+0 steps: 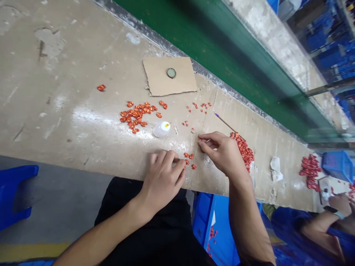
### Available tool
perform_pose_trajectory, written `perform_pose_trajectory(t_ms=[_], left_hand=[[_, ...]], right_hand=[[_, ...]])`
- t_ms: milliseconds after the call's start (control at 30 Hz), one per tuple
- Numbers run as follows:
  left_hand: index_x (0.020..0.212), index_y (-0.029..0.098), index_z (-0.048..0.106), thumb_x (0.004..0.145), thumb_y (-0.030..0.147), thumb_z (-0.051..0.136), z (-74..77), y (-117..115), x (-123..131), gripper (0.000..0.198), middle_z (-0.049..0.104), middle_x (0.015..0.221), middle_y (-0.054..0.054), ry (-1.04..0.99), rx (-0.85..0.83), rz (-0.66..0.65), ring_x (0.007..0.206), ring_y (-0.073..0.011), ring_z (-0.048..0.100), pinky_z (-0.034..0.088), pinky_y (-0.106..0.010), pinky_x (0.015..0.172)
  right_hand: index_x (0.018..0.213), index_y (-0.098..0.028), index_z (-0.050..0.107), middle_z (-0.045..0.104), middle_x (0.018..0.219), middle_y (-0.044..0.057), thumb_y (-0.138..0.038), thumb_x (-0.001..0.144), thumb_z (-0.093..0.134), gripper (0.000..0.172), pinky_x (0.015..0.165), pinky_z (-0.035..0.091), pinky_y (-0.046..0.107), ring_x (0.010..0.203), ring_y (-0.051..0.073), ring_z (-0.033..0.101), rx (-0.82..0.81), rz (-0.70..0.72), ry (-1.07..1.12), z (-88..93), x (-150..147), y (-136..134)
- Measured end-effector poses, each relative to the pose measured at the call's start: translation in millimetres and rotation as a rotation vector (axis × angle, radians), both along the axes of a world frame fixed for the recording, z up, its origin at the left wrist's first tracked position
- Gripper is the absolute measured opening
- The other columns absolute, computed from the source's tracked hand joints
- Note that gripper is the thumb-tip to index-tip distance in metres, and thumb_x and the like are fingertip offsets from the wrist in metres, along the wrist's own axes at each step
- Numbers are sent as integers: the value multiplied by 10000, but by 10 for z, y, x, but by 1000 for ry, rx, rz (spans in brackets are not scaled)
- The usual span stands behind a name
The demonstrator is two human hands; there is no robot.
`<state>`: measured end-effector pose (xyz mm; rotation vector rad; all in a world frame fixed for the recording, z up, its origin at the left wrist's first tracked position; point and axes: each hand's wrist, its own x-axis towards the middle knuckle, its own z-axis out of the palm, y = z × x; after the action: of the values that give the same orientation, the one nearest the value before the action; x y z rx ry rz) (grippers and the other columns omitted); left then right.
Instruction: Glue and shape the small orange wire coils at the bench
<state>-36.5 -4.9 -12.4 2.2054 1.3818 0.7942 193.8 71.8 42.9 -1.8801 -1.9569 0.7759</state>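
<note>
My left hand rests at the table's near edge, fingers curled, its fingertips at a few orange-red pieces; what it grips is hidden. To the right, my right hand pinches a tiny orange piece between thumb and forefinger. Beyond my left hand lies a white bottle with a yellow tip. Left of the bottle is a cluster of orange-red pieces. Tiny red bits are scattered beyond my right hand. A larger red pile sits beside my right wrist, with a purple-tipped stick touching it.
A cardboard piece with a round metal cap lies farther back. Crumpled white paper is to the right. Another person's hand works near a blue basket. A blue crate stands below the table edge.
</note>
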Motion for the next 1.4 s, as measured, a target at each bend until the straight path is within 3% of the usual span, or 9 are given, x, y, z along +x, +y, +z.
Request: perform_pose_trajectory(t_ms=[167,400,500,700,867,1167,1400], left_hand=[[1133,272,675,1050,191,699,14,0,-4,119,697,1091,-68,12,-1,-2,1006,-279,656,472,-482,835],[1092,263,680,1066,194,668,27,3,-7,74,700,1092,-76,19,-8,1,1008,-288,663,487,-490,835],[1094,266,673,1064,199,674,16,1,1,73,701,1086,-70,14,-3,6,1001,-282,667,490,-484,831],[1123,283,667,1059,201,701,24,-1,13,110,709,1089,-66,16,-21,24,1008,-285,667,492,-488,835],[1125,287,689,1037,190,730,32,-2,9,137,709,1100,-72,16,-32,13,1019,-306,668,482,-499,842],[1119,258,704,1071,223,688,43,1,13,61,713,1081,-64,40,-14,19,1004,-278,652,455,-469,847],[1116,246,698,1083,206,688,84,-1,23,54,713,1081,-75,53,-39,37,994,-280,663,458,-484,858]], right_hand=[[1018,-201,866,841,945,60,-142,958,775,124,785,597,341,788,203,768,55,67,-60,-17,-76,7],[768,-209,720,718,680,-25,-35,834,730,186,652,506,296,606,154,655,-54,87,-124,60,-157,1],[837,-210,776,771,731,-14,-86,895,754,139,663,536,289,648,164,711,-106,56,-8,53,-168,-63],[966,-227,848,831,921,47,-233,1003,814,51,762,592,346,774,205,757,-4,10,9,-17,-138,-310],[1123,-244,881,852,983,67,-361,1088,745,182,806,632,399,814,232,792,-114,1,79,35,-33,-398],[1079,-248,886,839,1031,47,-219,1027,761,138,786,613,350,837,198,779,-96,69,85,24,-3,-317],[935,-227,776,756,853,-9,-97,928,723,140,700,569,297,717,154,705,-159,123,76,77,-51,-314]])
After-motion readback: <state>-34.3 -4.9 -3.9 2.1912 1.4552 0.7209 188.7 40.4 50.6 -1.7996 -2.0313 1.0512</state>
